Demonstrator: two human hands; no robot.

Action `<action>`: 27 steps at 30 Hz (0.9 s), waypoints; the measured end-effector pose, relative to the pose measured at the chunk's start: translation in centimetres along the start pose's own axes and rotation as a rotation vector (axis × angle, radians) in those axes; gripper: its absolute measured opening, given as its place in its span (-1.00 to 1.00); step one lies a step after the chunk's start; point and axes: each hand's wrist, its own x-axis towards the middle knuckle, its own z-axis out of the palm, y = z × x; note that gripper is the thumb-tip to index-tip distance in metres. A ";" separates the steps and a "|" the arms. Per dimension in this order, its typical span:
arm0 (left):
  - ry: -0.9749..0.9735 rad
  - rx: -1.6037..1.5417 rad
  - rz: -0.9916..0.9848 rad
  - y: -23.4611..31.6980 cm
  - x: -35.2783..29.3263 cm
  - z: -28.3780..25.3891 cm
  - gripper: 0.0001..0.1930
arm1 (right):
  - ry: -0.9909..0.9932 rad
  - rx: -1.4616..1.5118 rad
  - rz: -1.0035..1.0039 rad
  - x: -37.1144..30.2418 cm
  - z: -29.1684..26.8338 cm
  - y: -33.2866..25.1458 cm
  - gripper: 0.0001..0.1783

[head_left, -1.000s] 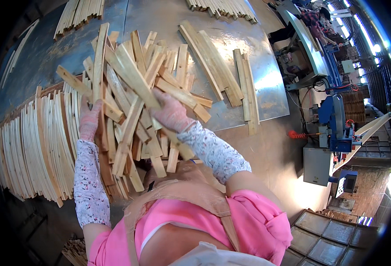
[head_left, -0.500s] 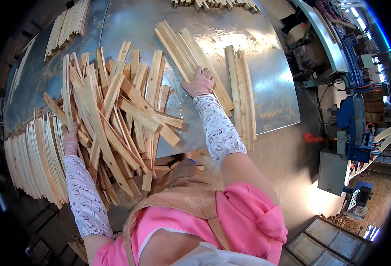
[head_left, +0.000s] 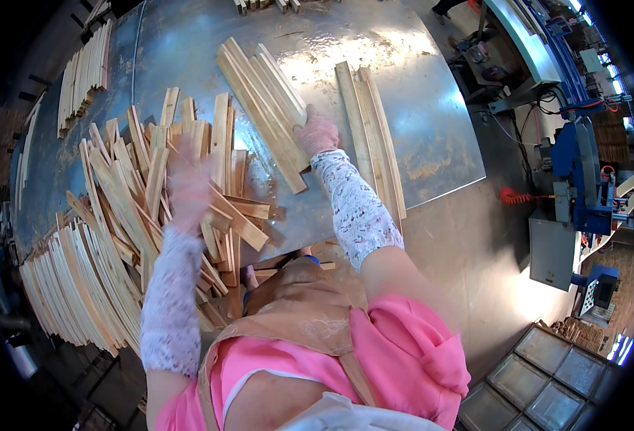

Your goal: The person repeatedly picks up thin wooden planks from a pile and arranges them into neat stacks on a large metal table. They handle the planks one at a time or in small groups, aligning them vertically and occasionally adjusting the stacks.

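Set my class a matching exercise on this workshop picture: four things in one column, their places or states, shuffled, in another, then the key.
1. Left hand in a pinkish glove
2. Right hand in a pinkish glove
3. Coiled bright-red hose
4. Long row of pale, narrow wooden strips

A. Beside the blue metal machine
B. At the near end of a small group of parallel tan wooden strips
C. Packed side by side at the picture's left
D. Blurred, over the jumbled heap of light-brown wooden strips

Pairs: 1-D, 2-B, 3-A, 4-C
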 end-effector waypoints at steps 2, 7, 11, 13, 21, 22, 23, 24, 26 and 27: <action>-0.168 0.011 -0.374 5.7 3.7 7.8 0.00 | 0.009 0.079 0.046 -1.3 -0.4 -1.0 -0.13; -0.106 0.211 -0.648 2.0 6.2 17.8 -0.01 | -0.185 0.369 0.090 -2.9 0.2 -2.8 -0.01; -0.142 -0.149 -0.593 2.2 4.0 19.0 -0.25 | -0.149 0.557 0.061 -4.4 2.9 1.6 -0.02; -0.257 -0.203 -0.505 5.5 1.3 18.5 -0.29 | -0.052 0.393 0.072 -7.8 1.4 2.9 -0.06; -0.524 0.048 -0.374 9.9 -8.4 26.5 -0.07 | 0.040 -0.095 0.016 -17.6 1.6 17.4 -0.20; -0.530 0.004 -0.409 10.1 -8.0 26.6 -0.04 | 0.232 -0.129 -0.006 -17.4 1.2 19.0 -0.19; -0.485 -0.008 -0.398 10.0 -7.4 26.8 -0.01 | 0.430 -0.160 -0.034 -16.8 0.9 20.6 -0.19; -0.490 0.047 -0.420 9.9 -6.9 27.3 -0.02 | 0.628 -0.189 -0.061 -16.1 0.2 21.9 -0.18; -0.505 0.159 -0.462 9.8 -6.3 28.5 -0.02 | 0.455 -0.048 0.252 -13.1 -1.4 24.2 -0.15; -0.562 0.143 -0.499 10.6 -5.7 28.1 0.03 | 0.363 0.028 0.396 -12.1 -2.1 24.0 -0.12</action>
